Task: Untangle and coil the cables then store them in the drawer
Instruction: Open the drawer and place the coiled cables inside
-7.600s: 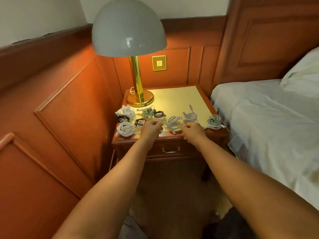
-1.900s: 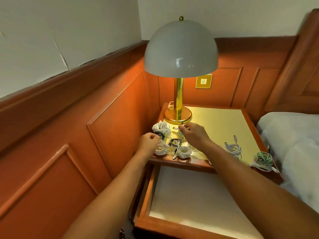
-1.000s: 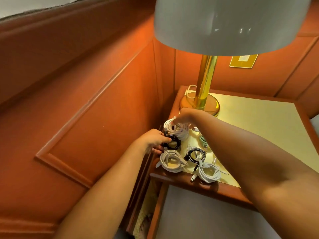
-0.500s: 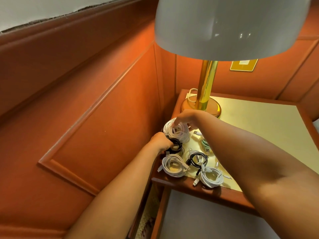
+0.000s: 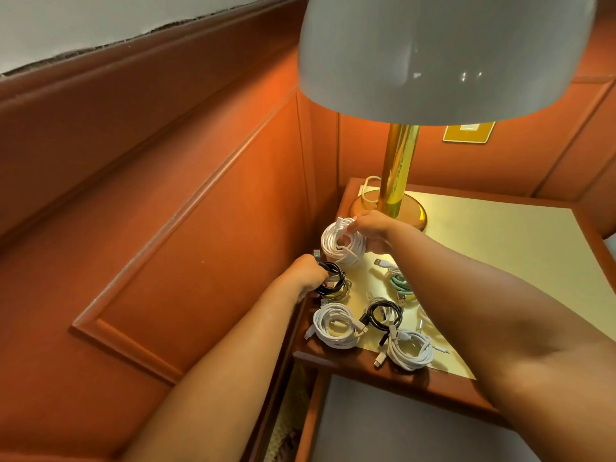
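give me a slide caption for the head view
Left hand grips a black coil, right hand a white coil, above the open drawer.

White coils (image 5: 343,246), black coils (image 5: 383,315) and one mint-green coil (image 5: 401,284) on a pale yellow bench (image 5: 500,248); brass lamp (image 5: 396,171), grey shade (image 5: 443,51), reddish-brown panelling (image 5: 200,228).

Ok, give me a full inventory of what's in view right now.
white cable coils: three, white; one lifted near the lamp base, two at the nightstand's front edge
black cable coils: two, black; one at the left edge, one among the front coils
green cable coil: one, pale green, mid-top
lamp: one, brass stem, grey shade, back-left corner
nightstand: one, wood with yellow top
drawer: one, open below
wall plate: one, gold
left hand: grips black coil
right hand: grips white coil
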The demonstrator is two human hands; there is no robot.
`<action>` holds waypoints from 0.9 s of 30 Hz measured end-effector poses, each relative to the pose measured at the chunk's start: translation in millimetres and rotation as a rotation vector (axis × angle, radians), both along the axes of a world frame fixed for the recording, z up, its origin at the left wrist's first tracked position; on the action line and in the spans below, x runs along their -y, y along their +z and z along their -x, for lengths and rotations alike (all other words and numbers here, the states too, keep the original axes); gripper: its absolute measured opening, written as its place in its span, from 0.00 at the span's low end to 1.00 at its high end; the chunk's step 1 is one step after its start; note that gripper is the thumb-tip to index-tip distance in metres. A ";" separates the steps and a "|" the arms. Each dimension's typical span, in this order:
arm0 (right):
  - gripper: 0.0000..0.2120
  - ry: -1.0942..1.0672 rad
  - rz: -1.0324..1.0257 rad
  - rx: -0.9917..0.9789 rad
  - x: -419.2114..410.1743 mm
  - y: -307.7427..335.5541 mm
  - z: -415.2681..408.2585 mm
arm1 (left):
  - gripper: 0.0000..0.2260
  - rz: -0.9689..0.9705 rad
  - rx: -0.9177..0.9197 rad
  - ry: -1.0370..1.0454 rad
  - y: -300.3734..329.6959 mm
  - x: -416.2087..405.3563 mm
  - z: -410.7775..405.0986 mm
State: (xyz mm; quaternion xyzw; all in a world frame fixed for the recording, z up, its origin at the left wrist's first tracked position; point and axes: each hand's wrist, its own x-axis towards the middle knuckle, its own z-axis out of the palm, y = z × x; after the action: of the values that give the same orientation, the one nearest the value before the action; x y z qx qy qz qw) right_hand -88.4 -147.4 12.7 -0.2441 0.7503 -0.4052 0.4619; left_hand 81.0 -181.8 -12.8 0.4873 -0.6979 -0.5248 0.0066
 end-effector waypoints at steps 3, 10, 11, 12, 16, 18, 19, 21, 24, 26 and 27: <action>0.08 -0.013 0.055 0.074 -2.4 -3.8 5.0 | 0.08 -0.040 -0.023 -0.003 2.0 1.4 -3.1; 0.15 -0.137 0.195 0.281 -13.1 4.2 14.2 | 0.03 -0.131 -0.192 0.074 12.7 8.9 -12.1; 0.16 -0.150 0.224 0.299 -15.3 7.7 14.7 | 0.02 -0.130 -0.215 0.084 18.3 9.5 -13.6; 0.17 -0.164 0.251 0.311 -17.9 11.9 14.8 | 0.03 -0.129 -0.235 0.091 24.6 9.7 -14.8; 0.16 -0.187 0.384 0.374 -39.1 37.0 10.5 | 0.05 -0.119 -0.336 0.113 55.7 0.6 -19.5; 0.13 -0.198 0.441 0.423 -57.7 49.1 5.0 | 0.06 -0.117 -0.379 0.113 69.5 -8.8 -24.4; 0.13 -0.201 0.466 0.442 -69.2 55.0 0.6 | 0.06 -0.114 -0.390 0.101 75.6 -14.4 -28.1; 0.12 -0.195 0.510 0.461 -91.9 63.7 -8.3 | 0.05 -0.104 -0.398 0.060 85.8 -27.8 -36.7; 0.11 -0.217 0.550 0.484 -124.7 72.9 -24.0 | 0.03 -0.084 -0.400 0.003 94.5 -52.1 -52.4; 0.11 -0.235 0.560 0.506 -146.9 76.5 -37.3 | 0.07 -0.076 -0.399 -0.028 98.9 -70.0 -64.3; 0.11 -0.244 0.566 0.511 -159.1 77.6 -45.0 | 0.08 -0.076 -0.392 -0.044 100.3 -79.8 -70.7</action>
State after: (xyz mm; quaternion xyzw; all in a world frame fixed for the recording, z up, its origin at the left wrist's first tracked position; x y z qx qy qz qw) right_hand -43.4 11.7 90.3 -0.1621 0.4935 -0.6953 0.4968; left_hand 151.6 -102.0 87.5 0.3603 -0.6736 -0.6355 0.1125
